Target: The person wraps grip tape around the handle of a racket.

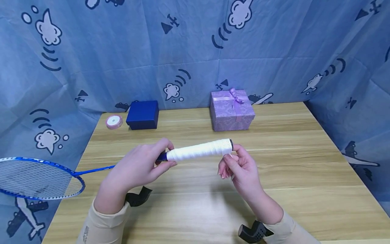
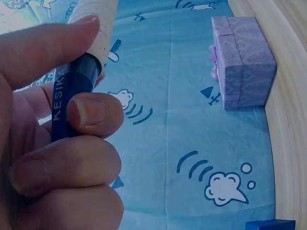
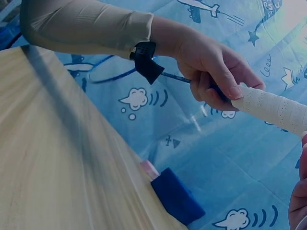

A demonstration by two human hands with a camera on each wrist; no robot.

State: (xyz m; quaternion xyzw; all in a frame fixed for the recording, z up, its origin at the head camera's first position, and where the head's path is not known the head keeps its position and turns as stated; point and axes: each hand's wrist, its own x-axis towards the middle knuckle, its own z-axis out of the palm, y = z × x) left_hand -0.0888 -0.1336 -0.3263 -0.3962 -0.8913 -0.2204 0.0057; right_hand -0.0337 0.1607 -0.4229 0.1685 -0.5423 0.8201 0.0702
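A blue badminton racket (image 1: pixel 94 170) is held above the table, its strung head out to the left and its handle pointing right. White perforated grip tape (image 1: pixel 199 150) is wound round the handle, ending near the dark butt cap. My left hand (image 1: pixel 138 166) grips the blue cone just below the wrap; the left wrist view shows its thumb on the white tape (image 2: pixel 101 33) and its fingers curled round the shaft. At the butt end my right hand (image 1: pixel 240 166) pinches the tape's edge between thumb and forefinger. A thin white bit shows below those fingers.
A dark blue box (image 1: pixel 142 115) stands at the table's back left, with a pink ribbon spool (image 1: pixel 114 122) beside it. Farther right is a lilac gift box (image 1: pixel 233 113) with a bow. Patterned blue cloth (image 1: pixel 195 51) hangs behind the wooden table (image 1: pixel 289 145).
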